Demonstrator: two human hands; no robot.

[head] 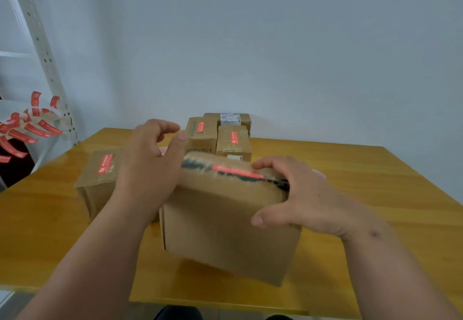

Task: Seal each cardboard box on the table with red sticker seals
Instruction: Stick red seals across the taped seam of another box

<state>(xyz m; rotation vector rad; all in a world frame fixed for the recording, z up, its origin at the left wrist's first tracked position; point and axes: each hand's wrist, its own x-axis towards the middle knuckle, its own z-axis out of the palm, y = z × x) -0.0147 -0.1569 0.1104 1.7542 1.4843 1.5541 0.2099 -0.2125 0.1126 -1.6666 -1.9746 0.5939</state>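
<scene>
Head view: near box [225, 222] at the table [375, 169] centre, tilted, top face leaning away toward 12 o'clock, lower near edge seemingly lifted off the wood. Red sticker seal [238, 171] already across the top seam, long axis from 9 to 3 o'clock, blurred by motion. Right hand [300, 202] at 3 o'clock, curled round the right top corner, thumb on the front face, probably to steady or turn the box. Left hand [150, 164] at 9 o'clock, fingers loosely bent and apart, holding nothing, palm beside the left edge; touching or not, impossible to tell. Flat sealed box [100, 177] behind the left hand at 10 o'clock, small sealed boxes [233, 142] at 12 o'clock, likely put aside as finished. Spare red seals [22, 129] hanging at far 9 o'clock, beside the white rack [40, 39].
</scene>
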